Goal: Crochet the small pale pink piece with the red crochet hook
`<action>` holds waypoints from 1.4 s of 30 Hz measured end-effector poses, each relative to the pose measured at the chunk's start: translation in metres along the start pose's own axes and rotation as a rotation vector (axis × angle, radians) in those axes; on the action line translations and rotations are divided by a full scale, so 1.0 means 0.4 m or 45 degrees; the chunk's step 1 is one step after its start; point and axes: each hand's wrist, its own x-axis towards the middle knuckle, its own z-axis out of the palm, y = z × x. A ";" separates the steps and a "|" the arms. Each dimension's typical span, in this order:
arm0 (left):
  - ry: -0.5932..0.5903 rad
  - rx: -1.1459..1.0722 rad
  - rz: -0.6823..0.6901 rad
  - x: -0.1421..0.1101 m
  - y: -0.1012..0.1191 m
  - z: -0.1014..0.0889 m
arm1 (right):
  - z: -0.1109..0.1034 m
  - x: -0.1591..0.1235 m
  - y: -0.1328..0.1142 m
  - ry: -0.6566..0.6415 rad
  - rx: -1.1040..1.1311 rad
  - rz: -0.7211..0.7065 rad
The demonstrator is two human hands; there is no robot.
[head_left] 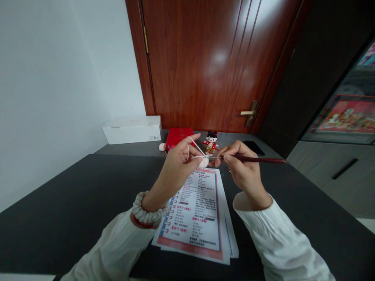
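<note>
My left hand (178, 164) pinches a small pale pink crochet piece (204, 161), with a strand of white yarn (193, 143) looped over its raised forefinger. My right hand (241, 166) is closed round a dark red crochet hook (258, 159) whose tip meets the pink piece. Both hands hover above printed instruction sheets (196, 212) lying on the dark table (73, 203). A grey scrunchie (148, 214) sits on my left wrist.
At the table's far edge stand a small crocheted doll in red (211, 142), a red box (177, 136), a long white box (133, 129) and a black phone (254, 147). A wooden door (205, 62) with a brass handle (249, 113) is behind.
</note>
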 end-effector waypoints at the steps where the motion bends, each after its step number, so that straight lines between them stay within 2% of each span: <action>1: -0.001 0.001 0.007 0.000 0.000 0.000 | 0.001 0.000 0.000 0.001 -0.009 -0.011; 6: 0.013 0.002 0.015 0.001 -0.001 -0.001 | 0.008 -0.005 -0.004 -0.007 -0.134 -0.081; 16: 0.183 0.188 0.117 0.003 0.002 0.003 | 0.027 -0.022 0.000 -0.048 -0.692 -0.385; 23: 0.186 0.190 0.114 0.007 0.012 0.006 | 0.037 -0.013 0.012 -0.139 -0.818 -0.689; 28: 0.152 0.194 0.117 0.005 0.012 0.008 | 0.029 -0.005 0.028 -0.118 -0.800 -0.659; 32: 0.055 0.007 0.025 0.004 0.005 0.005 | 0.009 -0.001 0.036 -0.183 -0.785 -0.705; 37: -0.116 -0.331 -0.196 0.007 -0.004 0.003 | -0.015 -0.004 0.044 -0.284 -1.082 -0.962; 40: -0.105 -0.455 -0.256 0.010 -0.008 0.007 | -0.012 -0.011 0.046 -0.277 -1.347 -1.078; 42: -0.043 -0.448 -0.224 0.012 -0.010 0.010 | -0.001 -0.016 0.044 -0.262 -1.466 -1.052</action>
